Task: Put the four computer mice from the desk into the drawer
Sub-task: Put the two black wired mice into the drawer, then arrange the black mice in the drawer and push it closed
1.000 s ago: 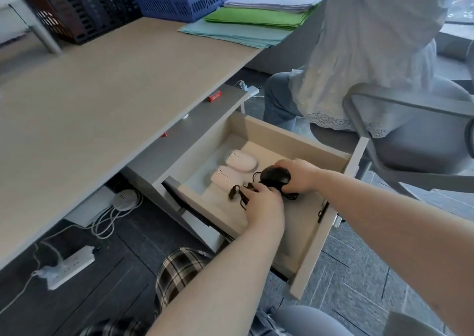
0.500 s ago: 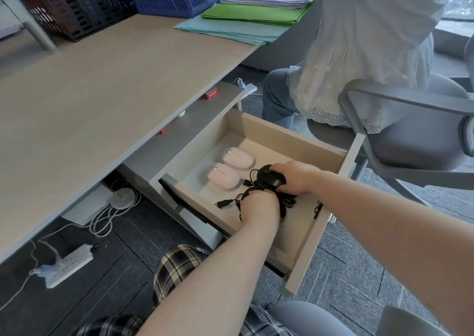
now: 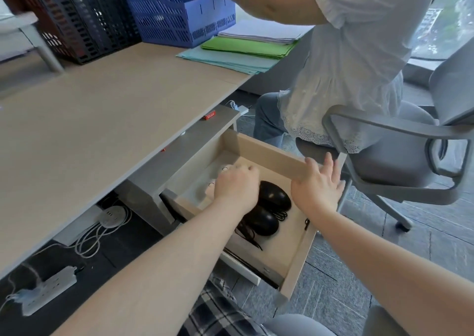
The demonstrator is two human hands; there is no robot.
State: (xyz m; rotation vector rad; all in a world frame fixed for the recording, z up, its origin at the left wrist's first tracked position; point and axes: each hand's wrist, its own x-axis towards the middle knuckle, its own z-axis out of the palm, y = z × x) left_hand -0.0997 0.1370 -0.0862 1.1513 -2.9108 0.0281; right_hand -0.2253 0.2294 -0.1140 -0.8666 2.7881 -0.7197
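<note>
Two black mice are lying side by side in the open drawer, cords bunched beside them. The left hand is hovering, loosely curled, over the pale mice (mostly hidden, so whether it is gripping one I cannot tell). The right hand is resting, fingers spread, on the drawer's far wall.

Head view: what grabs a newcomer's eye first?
The open light-wood drawer under the desk edge, with two glossy black corded mice lying side by side in it. Both hands are at it: the left hand reaches in over the pale mice at the back, and the right hand rests on the drawer's far wall. Behind, a blue plastic file rack stands on the beige desktop.
</note>
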